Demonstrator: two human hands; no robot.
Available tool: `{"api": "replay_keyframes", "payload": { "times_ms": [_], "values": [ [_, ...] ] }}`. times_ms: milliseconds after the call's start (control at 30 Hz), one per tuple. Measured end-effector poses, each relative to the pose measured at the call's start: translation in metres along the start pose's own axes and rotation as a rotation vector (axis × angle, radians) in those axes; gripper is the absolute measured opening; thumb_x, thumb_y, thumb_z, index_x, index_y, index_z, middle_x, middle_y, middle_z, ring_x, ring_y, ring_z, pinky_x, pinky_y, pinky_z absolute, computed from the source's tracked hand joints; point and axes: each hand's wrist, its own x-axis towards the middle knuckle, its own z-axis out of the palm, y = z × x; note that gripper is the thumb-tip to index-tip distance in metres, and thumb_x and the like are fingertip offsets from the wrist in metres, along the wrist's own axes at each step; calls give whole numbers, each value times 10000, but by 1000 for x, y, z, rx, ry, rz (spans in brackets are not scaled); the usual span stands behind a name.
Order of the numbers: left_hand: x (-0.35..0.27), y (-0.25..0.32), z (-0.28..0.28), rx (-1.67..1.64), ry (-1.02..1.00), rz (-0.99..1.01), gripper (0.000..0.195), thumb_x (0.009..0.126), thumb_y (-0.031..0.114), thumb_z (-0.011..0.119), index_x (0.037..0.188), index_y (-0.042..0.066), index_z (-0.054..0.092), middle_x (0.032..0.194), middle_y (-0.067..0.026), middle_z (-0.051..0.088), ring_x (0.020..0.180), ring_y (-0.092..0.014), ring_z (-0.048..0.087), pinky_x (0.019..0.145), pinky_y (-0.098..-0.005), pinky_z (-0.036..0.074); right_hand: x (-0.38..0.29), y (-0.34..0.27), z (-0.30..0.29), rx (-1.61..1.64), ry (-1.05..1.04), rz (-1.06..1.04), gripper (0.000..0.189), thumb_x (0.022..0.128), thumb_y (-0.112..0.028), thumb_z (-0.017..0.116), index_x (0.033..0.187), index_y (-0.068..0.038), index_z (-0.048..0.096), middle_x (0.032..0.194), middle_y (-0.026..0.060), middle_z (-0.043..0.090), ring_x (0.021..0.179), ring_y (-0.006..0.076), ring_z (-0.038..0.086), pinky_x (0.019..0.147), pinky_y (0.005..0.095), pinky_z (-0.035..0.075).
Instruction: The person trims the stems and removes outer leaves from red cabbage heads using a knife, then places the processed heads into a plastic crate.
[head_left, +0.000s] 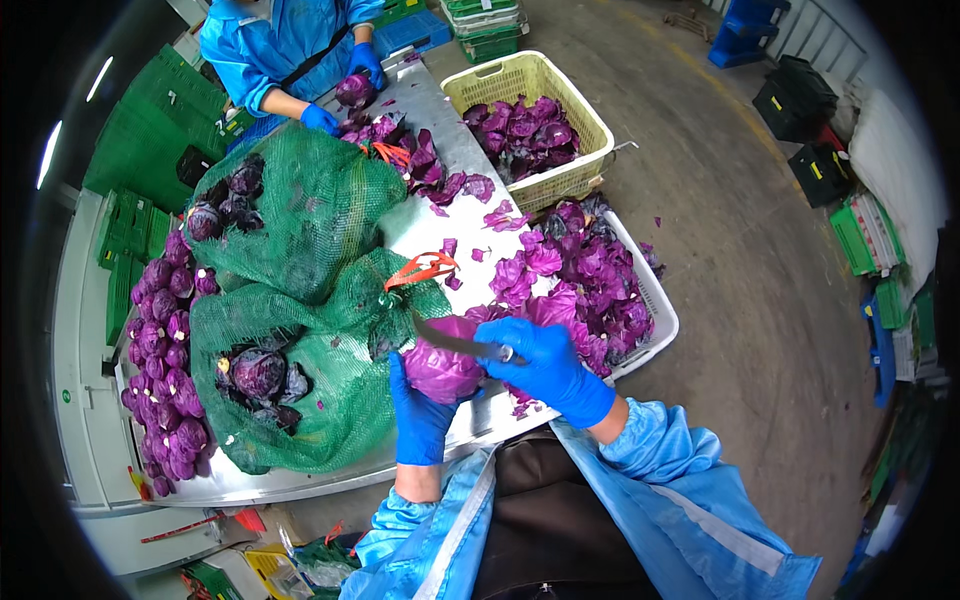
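My left hand (421, 420), in a blue glove, cups a red cabbage (444, 375) from below and the left. In my right hand (551, 367), also gloved in blue, is a curved knife (457, 341); its dark blade crosses the top of the cabbage. Whether the edge touches the leaves cannot be told. Left of the cabbage lies a green mesh sack (345, 390) tied with an orange ribbon (421, 270). Through its torn opening a darker cabbage (257, 373) shows. Loose purple leaves (559, 300) pile up just beyond my right hand.
A white crate (660, 300) heaped with leaves stands against the metal table (457, 157). Behind it is a yellow crate (592, 120) of leaves. Peeled cabbages (161, 360) are stacked at the left, past a second mesh sack (300, 202). Opposite, a co-worker's gloved hands (366, 64) handle another cabbage.
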Motion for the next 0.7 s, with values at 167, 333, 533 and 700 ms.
{"api": "replay_keyframes", "payload": {
  "times_ms": [167, 333, 533, 700],
  "values": [
    [9, -3, -14, -111, 0, -15, 665, 890, 477, 571, 1372, 40, 434, 1376, -185, 492, 1221, -394, 515, 1002, -586, 431, 9, 13, -11, 24, 157, 130, 204, 786, -147, 761, 954, -72, 671, 737, 78, 643, 600, 157, 636, 543, 294, 495],
    [-1, -5, -17, 32, 118, 164, 442, 871, 385, 610, 1188, 79, 572, 1317, -154, 551, 1215, -362, 521, 1031, -610, 381, 25, 42, -37, 155, 377, 424, 238, 809, -163, 758, 989, -38, 665, 830, 80, 686, 745, 128, 654, 687, 275, 533],
    [-9, 2, 6, 24, -210, 195, 905, 834, 435, 642, 1517, 57, 183, 1493, -208, 335, 1359, -359, 364, 1140, -540, 260, 9, 0, -8, 312, -105, 416, 693, 808, -281, 782, 1394, -87, 468, 1170, 94, 633, 781, 99, 571, 805, 294, 503],
    [-14, 10, -5, -86, -187, 103, 851, 860, 515, 584, 1499, 65, 246, 1492, -203, 342, 1355, -372, 367, 1118, -557, 291, 16, -19, -6, 373, -307, 504, 713, 793, -209, 795, 1402, -51, 461, 1273, 87, 597, 874, 100, 588, 862, 303, 502]
  ]
}}
